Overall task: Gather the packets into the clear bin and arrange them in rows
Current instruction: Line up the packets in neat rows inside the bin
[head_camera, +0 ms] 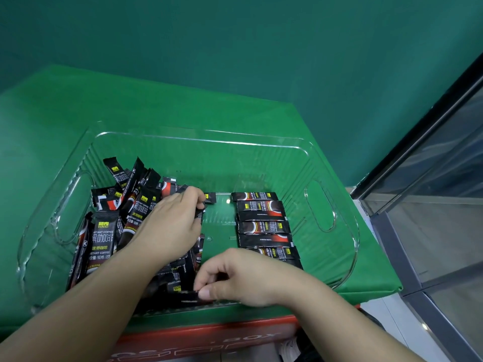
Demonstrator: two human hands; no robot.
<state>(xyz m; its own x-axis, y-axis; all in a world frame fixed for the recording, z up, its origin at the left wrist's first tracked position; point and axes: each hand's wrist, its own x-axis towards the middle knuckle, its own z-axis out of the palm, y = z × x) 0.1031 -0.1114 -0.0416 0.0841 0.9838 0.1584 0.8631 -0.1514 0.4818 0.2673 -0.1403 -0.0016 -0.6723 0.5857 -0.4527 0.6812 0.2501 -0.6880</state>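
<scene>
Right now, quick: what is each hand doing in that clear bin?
Left hand: fingers pinch a black instant-coffee packet at the loose pile's edge.
Right hand: fingers pinch another black packet by the near wall.

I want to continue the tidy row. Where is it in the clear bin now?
In the head view, the row of coffee packets lies on the right side of the clear bin, beside the right handle cutout, just beyond the right hand.

Table covered in green cloth, one corner visible at near right. Clear bin sits directly on the cloth and takes up most of the surface. Bare cloth shows behind the bin and to either side of it. Bin's near wall lies close to the table's front edge.
</scene>
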